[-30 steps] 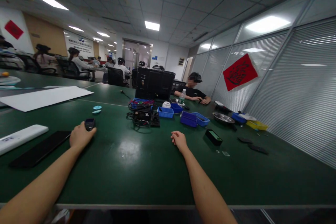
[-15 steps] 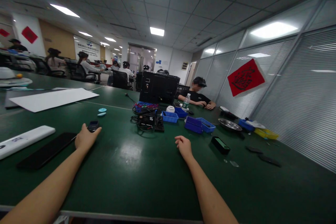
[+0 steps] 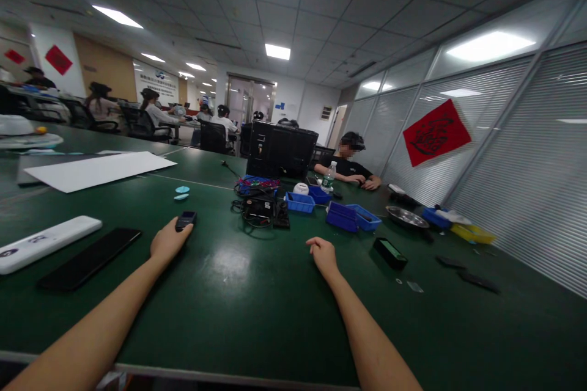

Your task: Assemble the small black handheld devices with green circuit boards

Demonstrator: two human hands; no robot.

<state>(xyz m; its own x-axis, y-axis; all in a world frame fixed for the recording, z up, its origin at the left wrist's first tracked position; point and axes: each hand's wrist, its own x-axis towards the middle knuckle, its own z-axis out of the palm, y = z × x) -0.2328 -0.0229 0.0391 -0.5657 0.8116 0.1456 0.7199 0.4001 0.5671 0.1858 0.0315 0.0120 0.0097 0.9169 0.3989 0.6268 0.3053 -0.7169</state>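
Note:
My left hand (image 3: 169,241) is closed around a small black device (image 3: 186,219) with a dark screen-like face, just above or on the green table (image 3: 257,330). Its exact kind cannot be made out. To the left of that hand lies a flat black slab (image 3: 92,258), and beyond its fingers is a light-blue clamshell-shaped item (image 3: 182,193). My right hand (image 3: 323,256) rests near the table's middle with loosely curled fingers and nothing visible in them. To its right stands an open black box (image 3: 389,253) with a green inside.
A long white bar (image 3: 50,243) and white sheets (image 3: 101,170) lie at left. Ahead are a black monitor (image 3: 282,149), tangled cables with a black adapter (image 3: 257,211), a baseball (image 3: 301,189), blue trays (image 3: 299,203), and a bottle (image 3: 329,177). A metal pan (image 3: 406,217) sits right; a person (image 3: 351,162) sits opposite.
My left hand has moved right, away from the black slab, carrying the small black device. My right hand stays nearly in place. The view has shifted slightly.

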